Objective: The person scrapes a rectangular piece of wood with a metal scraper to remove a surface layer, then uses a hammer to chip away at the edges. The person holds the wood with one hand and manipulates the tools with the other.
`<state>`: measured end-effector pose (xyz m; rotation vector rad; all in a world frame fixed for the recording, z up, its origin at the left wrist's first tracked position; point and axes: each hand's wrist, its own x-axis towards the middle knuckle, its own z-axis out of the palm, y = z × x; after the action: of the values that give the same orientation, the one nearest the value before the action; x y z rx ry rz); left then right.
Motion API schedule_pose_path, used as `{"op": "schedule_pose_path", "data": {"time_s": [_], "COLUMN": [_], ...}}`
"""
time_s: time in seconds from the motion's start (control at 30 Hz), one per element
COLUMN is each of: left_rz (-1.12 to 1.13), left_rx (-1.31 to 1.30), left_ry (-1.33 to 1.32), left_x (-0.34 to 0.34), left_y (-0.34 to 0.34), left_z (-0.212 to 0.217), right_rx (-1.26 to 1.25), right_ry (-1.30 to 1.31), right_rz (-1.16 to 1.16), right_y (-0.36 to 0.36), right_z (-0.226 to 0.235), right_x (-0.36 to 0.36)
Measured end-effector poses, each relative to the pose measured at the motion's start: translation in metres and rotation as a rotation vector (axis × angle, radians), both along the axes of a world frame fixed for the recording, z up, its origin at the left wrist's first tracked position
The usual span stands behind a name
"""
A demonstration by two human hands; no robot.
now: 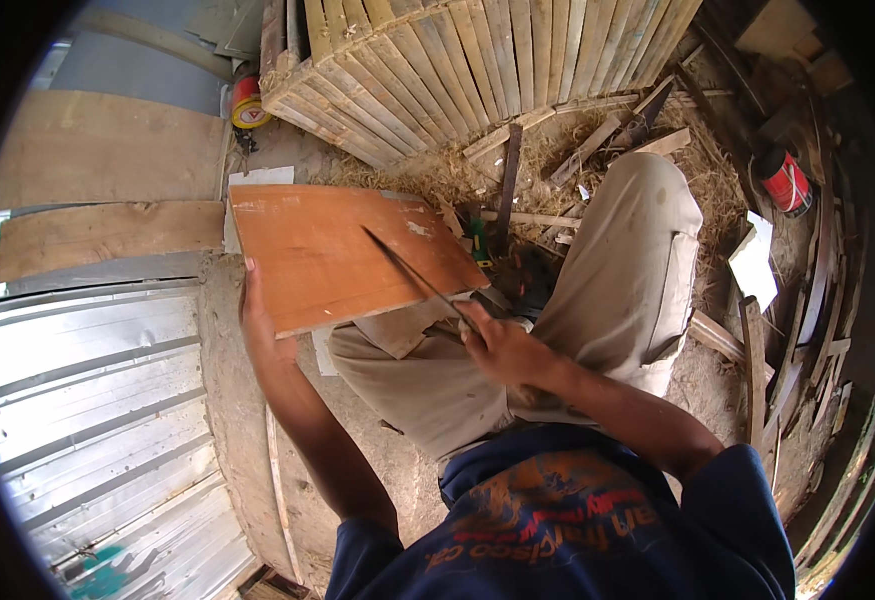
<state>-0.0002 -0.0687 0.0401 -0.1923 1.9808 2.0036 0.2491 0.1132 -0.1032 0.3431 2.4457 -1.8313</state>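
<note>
While the left hand (267, 322) supports the orange board (312, 250) at its left edge, how far its fingers close being hidden, the right hand (505, 348) has its fingers wrapped round a dark blade (409, 270) reaching over the board. Cutting seems in hand; the next stroke calls for firm bracing.

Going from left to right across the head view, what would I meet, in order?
Ridged metal sheeting → orange-brown board → right hand → raised right knee → red can.
</note>
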Motion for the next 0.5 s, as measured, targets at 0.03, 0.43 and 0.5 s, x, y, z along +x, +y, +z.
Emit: {"op": "schedule_pose_path", "data": {"time_s": [0.03, 0.43, 0.5], "left_rz": [-0.038, -0.111, -0.089], "left_rx": [-0.01, -0.009, -0.004], "left_ry": [0.009, 0.051, 0.028], "left_x": [-0.002, -0.008, -0.009], "left_y": [0.001, 0.015, 0.01], "left_z": [0.001, 0.006, 0.006], "right_rx": [0.018, -0.108, -0.077], "right_ry": [-0.079, -0.284, -0.308], "right_rz": [-0.082, -0.087, -0.078], "right_y": [0.002, 0.012, 0.013], "right_z": [-0.001, -0.032, -0.037], "right_x": [0.0, -0.008, -0.011]}}
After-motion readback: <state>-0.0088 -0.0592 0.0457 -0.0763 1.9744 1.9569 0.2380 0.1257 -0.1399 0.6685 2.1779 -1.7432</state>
